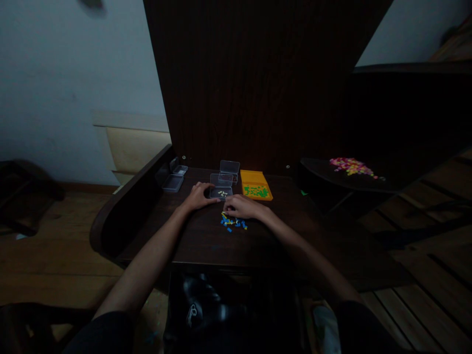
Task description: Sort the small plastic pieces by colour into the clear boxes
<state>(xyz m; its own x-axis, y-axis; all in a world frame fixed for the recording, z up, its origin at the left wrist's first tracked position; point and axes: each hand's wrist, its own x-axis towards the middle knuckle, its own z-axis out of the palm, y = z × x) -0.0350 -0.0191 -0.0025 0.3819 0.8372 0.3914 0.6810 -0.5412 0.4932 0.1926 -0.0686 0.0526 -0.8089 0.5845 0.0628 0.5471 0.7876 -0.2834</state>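
A loose pile of small blue, yellow and white pieces (232, 222) lies on the dark wooden table (202, 248), in front of the person. The right hand (239, 206) is over the far edge of the pile, its fingers bent and drawn together; I cannot tell whether they pinch a piece. Just beyond is a clear box (214, 191) with its lid raised and a few pale pieces (222, 193) inside. The left hand (200, 195) loosely grips the left end of this box, thumb along the near edge. Behind it stands another open clear box (229, 167). Just to the right, an open yellow box (252, 176) holds green pieces (256, 191). Farther left, near the table's raised side, are a clear tray (173, 184) and a smaller clear box (180, 170). Well apart on the right, a pink and yellow heap (352, 166) lies on a dark ledge (317, 173). A pale wall (73, 73) rises at the left.
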